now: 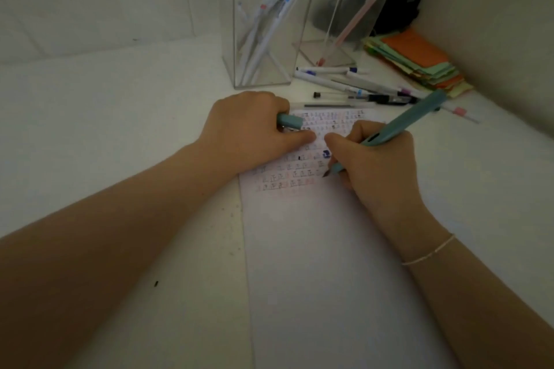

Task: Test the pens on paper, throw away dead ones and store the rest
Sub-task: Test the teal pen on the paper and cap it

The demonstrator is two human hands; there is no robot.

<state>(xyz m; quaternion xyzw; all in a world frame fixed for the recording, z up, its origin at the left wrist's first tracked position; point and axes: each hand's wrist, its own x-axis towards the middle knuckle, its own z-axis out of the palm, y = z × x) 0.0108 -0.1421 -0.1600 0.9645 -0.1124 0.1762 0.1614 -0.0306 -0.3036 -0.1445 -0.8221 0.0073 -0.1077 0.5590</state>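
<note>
Nearest, in the lower half of the frame, the sheet of paper (299,263) lies blank on the white desk (120,129), both forearms reaching up across it. At centre right the right hand (380,165) pinches a teal pen (401,126) in a writing grip, fingers curled round the barrel, its nib at or just above the sheet below rows of small test marks (302,159). Just left of it the left hand (248,126) presses the paper's top flat while its curled fingers hold the teal cap (289,121). This looks like the testing step, with this pen's trial under way (whether it leaves ink is too small to tell). The next move calls for a short stroke, then a verdict: cap it and store it, or bin it. Further up, loose pens (359,90) lie untested at centre right, a clear holder (263,30) stands above the left hand with several pens, and a second holder (353,15) to its right has one
</note>
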